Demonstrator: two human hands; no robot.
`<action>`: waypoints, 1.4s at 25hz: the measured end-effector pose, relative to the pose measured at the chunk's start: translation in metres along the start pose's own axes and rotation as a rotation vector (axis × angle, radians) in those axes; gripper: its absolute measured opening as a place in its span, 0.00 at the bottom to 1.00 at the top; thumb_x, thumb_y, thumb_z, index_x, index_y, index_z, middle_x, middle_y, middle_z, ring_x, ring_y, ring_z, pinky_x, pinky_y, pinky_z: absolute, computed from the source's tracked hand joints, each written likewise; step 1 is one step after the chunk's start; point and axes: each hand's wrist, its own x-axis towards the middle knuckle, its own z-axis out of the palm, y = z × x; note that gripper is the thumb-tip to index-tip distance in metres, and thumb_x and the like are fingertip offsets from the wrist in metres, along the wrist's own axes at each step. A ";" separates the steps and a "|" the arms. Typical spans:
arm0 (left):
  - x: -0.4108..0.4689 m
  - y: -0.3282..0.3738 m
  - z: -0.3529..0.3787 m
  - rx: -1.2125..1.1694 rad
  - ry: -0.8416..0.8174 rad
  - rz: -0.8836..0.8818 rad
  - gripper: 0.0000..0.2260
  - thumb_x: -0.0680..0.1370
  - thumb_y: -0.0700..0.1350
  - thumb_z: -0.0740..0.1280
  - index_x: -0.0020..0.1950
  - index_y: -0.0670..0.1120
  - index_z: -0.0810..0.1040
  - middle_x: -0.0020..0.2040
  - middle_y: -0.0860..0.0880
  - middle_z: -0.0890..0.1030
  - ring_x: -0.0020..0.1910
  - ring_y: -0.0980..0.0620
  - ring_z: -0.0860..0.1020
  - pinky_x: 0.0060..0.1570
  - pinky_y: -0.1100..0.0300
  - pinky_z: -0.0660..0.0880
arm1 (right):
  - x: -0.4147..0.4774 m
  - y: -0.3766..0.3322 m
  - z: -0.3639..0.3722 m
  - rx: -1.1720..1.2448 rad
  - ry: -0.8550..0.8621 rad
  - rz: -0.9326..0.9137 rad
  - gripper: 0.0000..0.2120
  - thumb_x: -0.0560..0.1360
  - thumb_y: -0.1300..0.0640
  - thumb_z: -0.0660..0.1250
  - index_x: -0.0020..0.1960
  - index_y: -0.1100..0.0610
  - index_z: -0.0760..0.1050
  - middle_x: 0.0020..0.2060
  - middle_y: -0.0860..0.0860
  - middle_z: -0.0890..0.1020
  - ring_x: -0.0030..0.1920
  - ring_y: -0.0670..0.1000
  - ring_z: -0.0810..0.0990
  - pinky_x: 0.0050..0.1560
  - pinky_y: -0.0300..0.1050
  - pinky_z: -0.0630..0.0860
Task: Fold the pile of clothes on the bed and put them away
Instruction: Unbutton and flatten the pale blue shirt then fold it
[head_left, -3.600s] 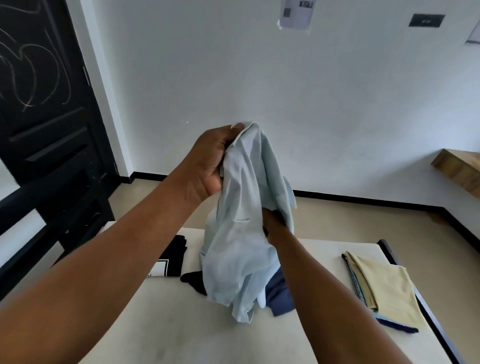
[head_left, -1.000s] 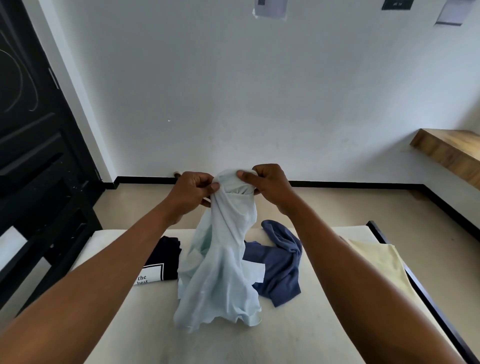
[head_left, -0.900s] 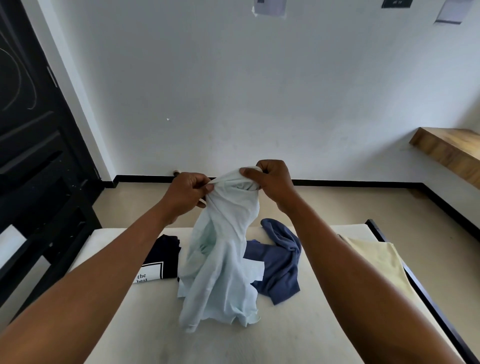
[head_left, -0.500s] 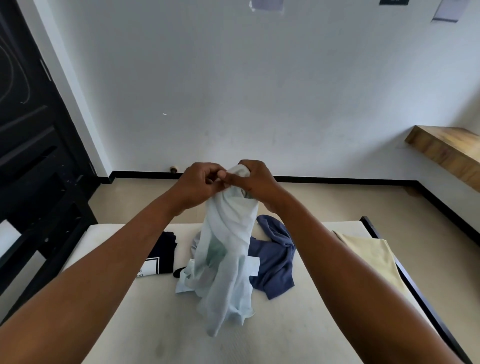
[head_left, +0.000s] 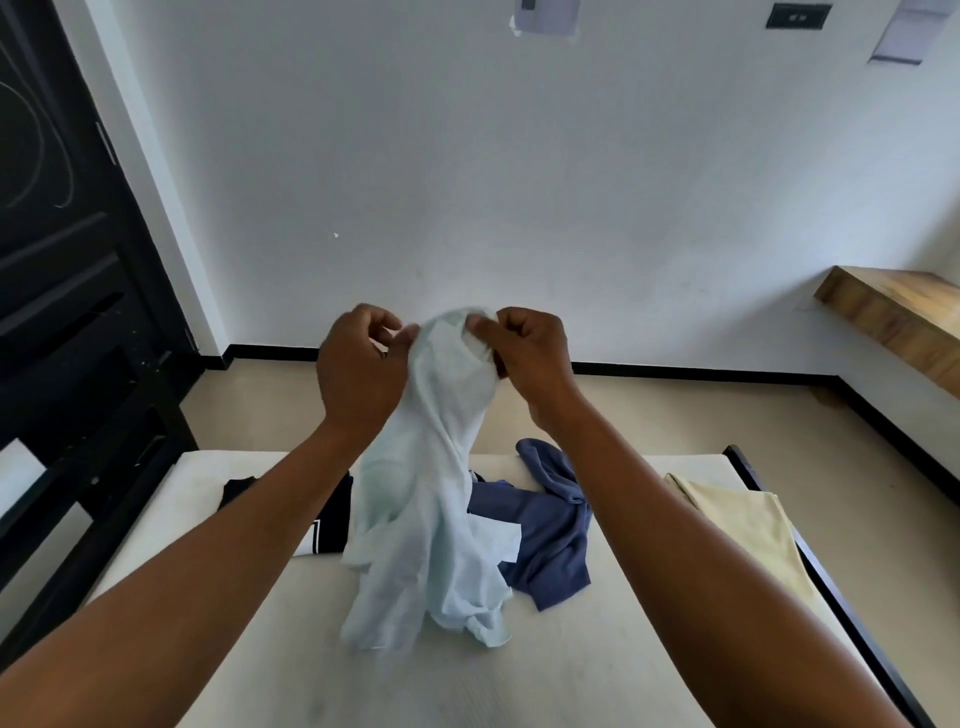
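Note:
A pale blue shirt hangs bunched above the bed, its lower end trailing onto the mattress. My right hand pinches the shirt's top edge. My left hand is beside that edge with curled fingers; its fingertips meet the cloth at the left. A crumpled dark blue garment lies on the bed behind the shirt. A folded black garment with a white label lies to the left, partly hidden by my left forearm.
A folded pale yellow cloth lies at the bed's right edge by the black frame. A black door and dark furniture stand at left. A wooden shelf juts from the right wall. Beige floor lies beyond the bed.
The hands, close together half a second ago, have moved apart along the shirt's top edge. The shirt still hangs between them with its lower end on the mattress.

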 end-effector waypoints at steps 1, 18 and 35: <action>0.002 0.006 -0.001 -0.031 0.027 0.025 0.15 0.79 0.58 0.70 0.44 0.47 0.79 0.37 0.53 0.80 0.35 0.56 0.77 0.40 0.58 0.73 | 0.004 -0.005 0.002 0.024 0.054 0.027 0.20 0.76 0.57 0.76 0.35 0.67 0.71 0.32 0.57 0.70 0.33 0.55 0.71 0.32 0.46 0.77; 0.024 0.013 -0.022 0.040 -0.831 -0.220 0.18 0.75 0.34 0.74 0.63 0.39 0.76 0.52 0.40 0.82 0.41 0.44 0.86 0.41 0.50 0.85 | 0.011 0.020 0.004 -0.137 0.134 0.154 0.11 0.78 0.49 0.74 0.48 0.56 0.77 0.40 0.52 0.82 0.32 0.48 0.78 0.35 0.44 0.75; -0.015 0.014 0.001 0.512 -0.863 -0.023 0.19 0.71 0.52 0.75 0.61 0.51 0.76 0.53 0.51 0.80 0.49 0.48 0.80 0.46 0.56 0.76 | -0.016 -0.002 -0.018 -0.728 -0.182 -0.017 0.09 0.66 0.69 0.72 0.43 0.59 0.85 0.36 0.50 0.81 0.36 0.49 0.79 0.28 0.30 0.73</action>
